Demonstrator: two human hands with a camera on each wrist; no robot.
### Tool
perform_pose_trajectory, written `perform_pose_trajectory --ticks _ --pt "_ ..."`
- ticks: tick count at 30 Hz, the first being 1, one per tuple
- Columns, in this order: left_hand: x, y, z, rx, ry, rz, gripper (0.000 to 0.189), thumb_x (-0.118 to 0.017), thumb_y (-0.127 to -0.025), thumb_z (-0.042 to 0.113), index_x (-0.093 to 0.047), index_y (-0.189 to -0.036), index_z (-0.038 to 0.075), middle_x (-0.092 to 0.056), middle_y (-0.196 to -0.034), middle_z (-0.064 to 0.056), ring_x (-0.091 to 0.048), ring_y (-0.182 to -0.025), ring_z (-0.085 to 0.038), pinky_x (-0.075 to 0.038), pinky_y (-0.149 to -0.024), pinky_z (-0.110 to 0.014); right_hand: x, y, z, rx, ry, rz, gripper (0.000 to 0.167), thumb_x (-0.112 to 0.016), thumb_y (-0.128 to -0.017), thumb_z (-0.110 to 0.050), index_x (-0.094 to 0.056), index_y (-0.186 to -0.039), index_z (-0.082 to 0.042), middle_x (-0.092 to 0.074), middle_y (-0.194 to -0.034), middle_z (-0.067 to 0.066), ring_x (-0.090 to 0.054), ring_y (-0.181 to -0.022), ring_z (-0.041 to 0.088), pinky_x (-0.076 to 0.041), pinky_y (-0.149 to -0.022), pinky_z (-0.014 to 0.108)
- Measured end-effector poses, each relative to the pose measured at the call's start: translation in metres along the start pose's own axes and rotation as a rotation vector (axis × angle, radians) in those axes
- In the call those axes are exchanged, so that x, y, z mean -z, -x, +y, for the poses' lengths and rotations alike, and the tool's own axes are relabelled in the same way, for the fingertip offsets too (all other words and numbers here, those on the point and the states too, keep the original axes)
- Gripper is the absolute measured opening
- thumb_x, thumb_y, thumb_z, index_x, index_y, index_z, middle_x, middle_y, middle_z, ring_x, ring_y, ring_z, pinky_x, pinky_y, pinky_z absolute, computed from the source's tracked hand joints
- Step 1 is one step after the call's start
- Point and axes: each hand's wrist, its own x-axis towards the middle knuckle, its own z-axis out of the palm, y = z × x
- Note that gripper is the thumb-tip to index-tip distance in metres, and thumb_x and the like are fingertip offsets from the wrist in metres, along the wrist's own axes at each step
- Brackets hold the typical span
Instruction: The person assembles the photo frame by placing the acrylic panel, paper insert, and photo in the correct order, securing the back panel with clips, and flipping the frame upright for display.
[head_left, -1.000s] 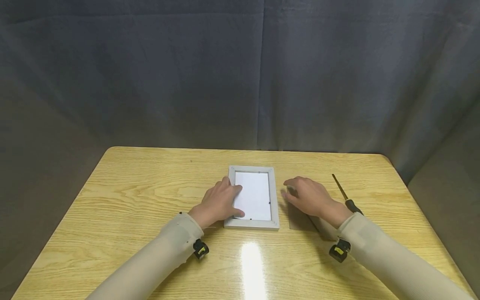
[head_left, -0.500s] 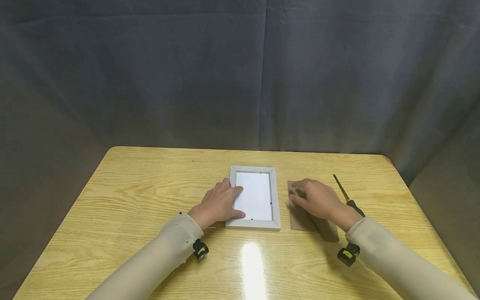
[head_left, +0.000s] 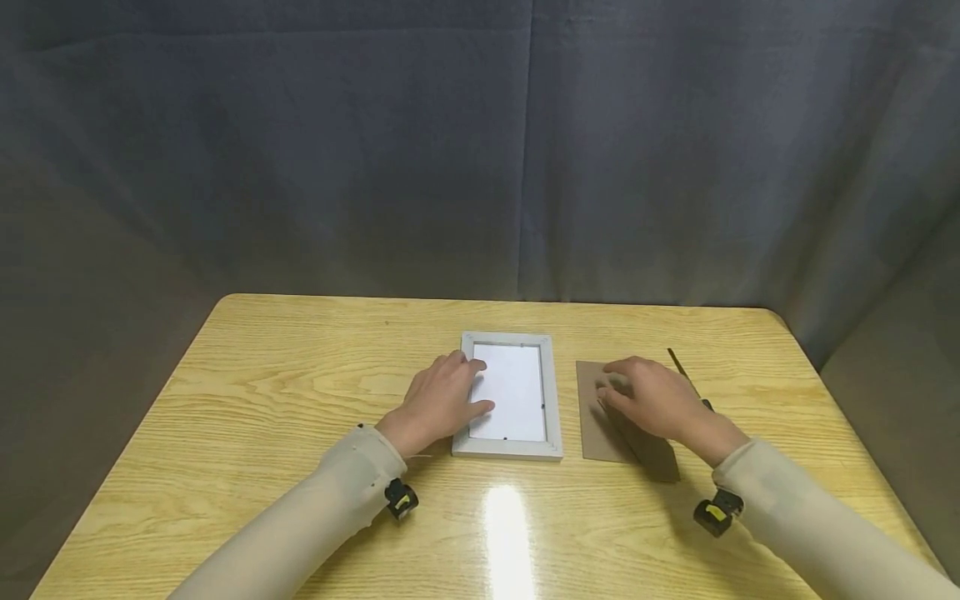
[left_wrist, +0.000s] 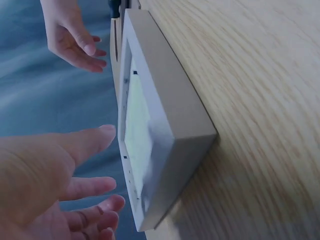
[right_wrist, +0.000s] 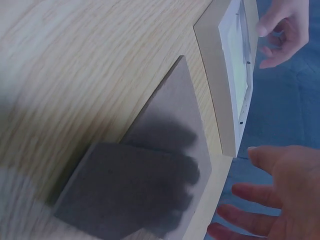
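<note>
A pale picture frame (head_left: pixel 553 392) lies face down on the wooden table, with a white sheet (head_left: pixel 513 387) inside its opening and small dark tabs along the inner edge. My left hand (head_left: pixel 438 396) hovers over the frame's left side, thumb and fingers apart and holding nothing; the left wrist view shows a gap between the fingertips and the frame (left_wrist: pixel 165 95). To the right lies a brown backing board (head_left: pixel 592 425) with a stand flap (right_wrist: pixel 125 190) raised at an angle. Above that board my right hand (head_left: pixel 654 402) hangs with loosely bent fingers, nothing in its grasp.
Beyond the right hand lies a screwdriver (head_left: pixel 681 371), its dark handle mostly hidden by that hand. A dark grey curtain (head_left: pixel 375 167) hangs behind the table's (head_left: pixel 300 358) far edge and along both sides.
My right hand has drawn away to the right, from beside the frame to over the backing board, uncovering more of the board. The left hand has lifted slightly, its thumb moving up the sheet.
</note>
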Motion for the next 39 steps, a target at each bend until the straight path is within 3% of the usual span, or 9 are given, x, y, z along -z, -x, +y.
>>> perform_pose_trajectory --ticks 7,14,18,22,29,34,39 --pt "0.004 0.003 0.012 -0.045 0.043 0.046 0.051 -0.078 -0.089 0.037 -0.067 -0.13 0.009 -0.068 -0.122 -0.011 -0.065 -0.11 -0.029 -0.058 -0.082 -0.044 0.0 0.006 0.004 -0.025 0.022 0.011 0.041 -0.065 -0.098 -0.028 -0.066 -0.13 -0.002 -0.067 -0.129 0.023 -0.067 -0.113 0.042 -0.056 -0.083 0.057" --pt "0.004 0.009 0.027 -0.113 0.03 0.077 0.046 -0.075 -0.091 0.039 -0.068 -0.128 0.011 -0.07 -0.12 -0.008 -0.067 -0.106 -0.027 -0.059 -0.078 -0.041 -0.006 0.007 0.009 -0.045 0.087 0.04 0.041 -0.067 -0.096 -0.031 -0.068 -0.126 -0.002 -0.069 -0.123 0.024 -0.069 -0.106 0.042 -0.057 -0.078 0.056" --pt "0.001 0.011 0.037 -0.157 0.009 0.088 0.044 -0.072 -0.092 0.041 -0.069 -0.126 0.013 -0.071 -0.118 -0.006 -0.068 -0.103 -0.026 -0.059 -0.079 -0.039 -0.008 0.01 0.013 -0.076 0.102 0.044 0.043 -0.068 -0.095 -0.031 -0.067 -0.126 -0.001 -0.072 -0.115 0.023 -0.071 -0.092 0.035 -0.057 -0.069 0.05" --pt "-0.002 0.013 0.048 -0.187 -0.017 0.086 0.043 -0.071 -0.093 0.043 -0.069 -0.126 0.014 -0.071 -0.117 -0.004 -0.069 -0.102 -0.024 -0.058 -0.08 -0.038 -0.01 0.013 0.016 -0.096 0.113 0.036 0.048 -0.069 -0.095 -0.032 -0.064 -0.128 0.002 -0.072 -0.108 0.024 -0.069 -0.081 0.031 -0.055 -0.061 0.046" --pt "-0.013 0.02 0.065 -0.261 -0.061 0.034 0.045 -0.066 -0.096 0.043 -0.068 -0.128 0.011 -0.07 -0.117 -0.004 -0.067 -0.1 -0.02 -0.058 -0.079 -0.033 -0.016 0.023 0.019 -0.125 0.115 0.017 0.058 -0.068 -0.095 -0.036 -0.059 -0.133 0.007 -0.069 -0.113 0.028 -0.069 -0.09 0.038 -0.056 -0.065 0.05" --pt "-0.02 0.023 0.07 -0.298 -0.052 0.031 0.045 -0.065 -0.096 0.042 -0.068 -0.127 0.01 -0.071 -0.117 -0.003 -0.067 -0.098 -0.017 -0.057 -0.078 -0.031 -0.022 0.028 0.02 -0.134 0.112 0.027 0.047 -0.071 -0.092 -0.036 -0.068 -0.118 0.003 -0.068 -0.095 0.019 -0.059 -0.069 0.021 -0.05 -0.055 0.041" --pt "-0.025 0.023 0.074 -0.31 -0.048 0.036 0.039 -0.066 -0.095 0.04 -0.071 -0.122 0.012 -0.07 -0.103 0.001 -0.062 -0.084 -0.013 -0.049 -0.063 -0.024 -0.025 0.029 0.019 -0.154 0.11 0.031 0.038 -0.074 -0.089 -0.039 -0.071 -0.102 -0.003 -0.064 -0.081 0.009 -0.052 -0.061 0.016 -0.043 -0.049 0.034"
